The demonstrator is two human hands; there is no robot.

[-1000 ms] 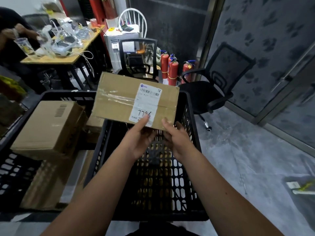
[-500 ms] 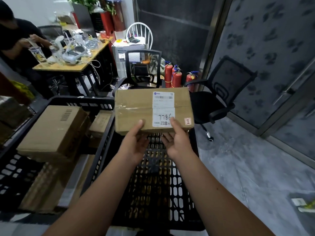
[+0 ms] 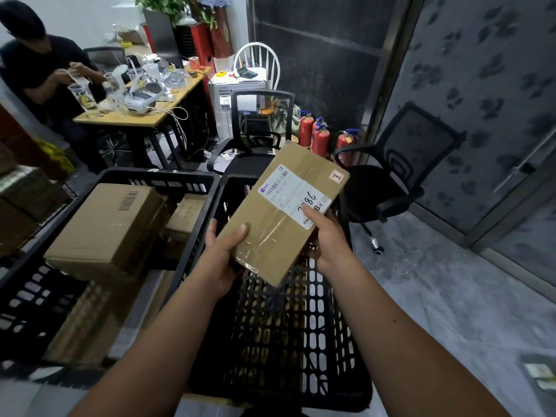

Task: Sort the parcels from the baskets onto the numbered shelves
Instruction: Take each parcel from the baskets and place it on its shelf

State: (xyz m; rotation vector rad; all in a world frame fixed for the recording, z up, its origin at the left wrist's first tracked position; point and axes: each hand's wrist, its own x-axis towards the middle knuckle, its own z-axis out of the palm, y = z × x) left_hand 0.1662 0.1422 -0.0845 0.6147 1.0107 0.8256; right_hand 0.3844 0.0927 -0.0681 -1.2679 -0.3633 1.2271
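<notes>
Parcel (image 3: 279, 212) up in both my hands, a flat brown cardboard box turned on a slant, its far corner pointing away to the right. My left hand (image 3: 224, 251) grips the near left edge, thumb curled over the taped top face and fingers underneath. My right hand (image 3: 326, 236) holds the right edge, thumb pressed on the white shipping label (image 3: 293, 195), covering part of the handwritten number; I can read "86" at the end. Directly below my hands sits the black basket (image 3: 285, 341), its lattice floor showing through between my forearms. Left of my left hand, a second black basket (image 3: 159, 179) holds a large cardboard box (image 3: 111, 230) and a smaller box (image 3: 188, 215) just beyond it. Past the parcel stand office chairs (image 3: 400, 176) and red fire extinguishers (image 3: 320, 138).
</notes>
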